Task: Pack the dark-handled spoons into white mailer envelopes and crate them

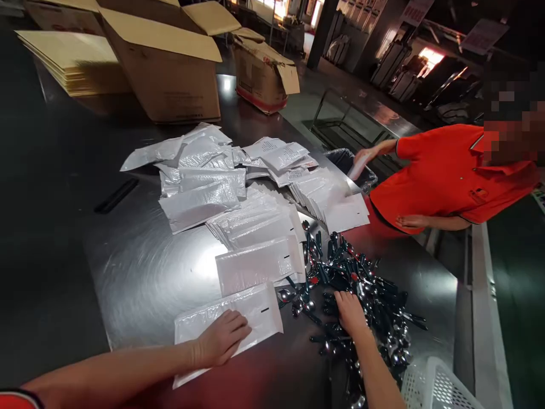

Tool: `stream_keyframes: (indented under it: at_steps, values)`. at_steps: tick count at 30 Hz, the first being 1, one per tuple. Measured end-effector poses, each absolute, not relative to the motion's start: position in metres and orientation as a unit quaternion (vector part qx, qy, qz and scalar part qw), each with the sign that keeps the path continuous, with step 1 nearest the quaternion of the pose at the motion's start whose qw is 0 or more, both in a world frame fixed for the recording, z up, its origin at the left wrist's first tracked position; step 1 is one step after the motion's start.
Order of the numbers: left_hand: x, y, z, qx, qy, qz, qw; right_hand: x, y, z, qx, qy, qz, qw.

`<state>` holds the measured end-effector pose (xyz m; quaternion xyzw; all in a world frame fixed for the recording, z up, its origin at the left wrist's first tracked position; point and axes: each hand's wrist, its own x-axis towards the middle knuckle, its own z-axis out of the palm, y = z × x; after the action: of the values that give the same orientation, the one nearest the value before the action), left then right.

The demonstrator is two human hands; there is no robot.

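Note:
My left hand (221, 339) lies flat, palm down, on a white bubble mailer (251, 309) at the near edge of the steel table (145, 272). Fingers of my right hand (349, 311) reach into a pile of dark-handled spoons (361, 289) to the right of the mailer; whether they grip a spoon is hidden. A second mailer (258, 264) lies just beyond the first, with a fanned stack of more mailers (251, 218) behind it.
A person in a red shirt (451, 170) stands at the right, one hand on a mailer stack (336, 204). Open cardboard boxes (170, 62) and flat cardboard (72, 59) stand at the back. A white plastic basket (438, 386) sits bottom right.

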<state>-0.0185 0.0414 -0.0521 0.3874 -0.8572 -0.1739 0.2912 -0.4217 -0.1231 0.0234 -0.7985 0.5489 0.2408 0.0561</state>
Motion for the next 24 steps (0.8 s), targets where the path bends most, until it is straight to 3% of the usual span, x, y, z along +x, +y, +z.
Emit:
stream_keyframes:
  at_steps: [7,12,16,24]
  values:
    - [-0.019,0.041,-0.055,0.393,-0.855,-0.172,0.292,-0.419,-0.123,0.032,-0.762,0.622,0.154,0.098]
    - [-0.019,0.039,-0.045,0.391,-0.859,-0.170,0.284,-0.425,-0.121,0.042,-0.715,0.679,0.027,0.165]
    - [-0.020,0.039,-0.045,0.394,-0.859,-0.172,0.279,-0.447,-0.120,0.062,-0.607,0.753,-0.141,0.211]
    - [-0.029,0.041,-0.058,0.392,-0.859,-0.211,0.255,-0.477,-0.108,0.122,-0.271,0.778,-0.532,0.197]
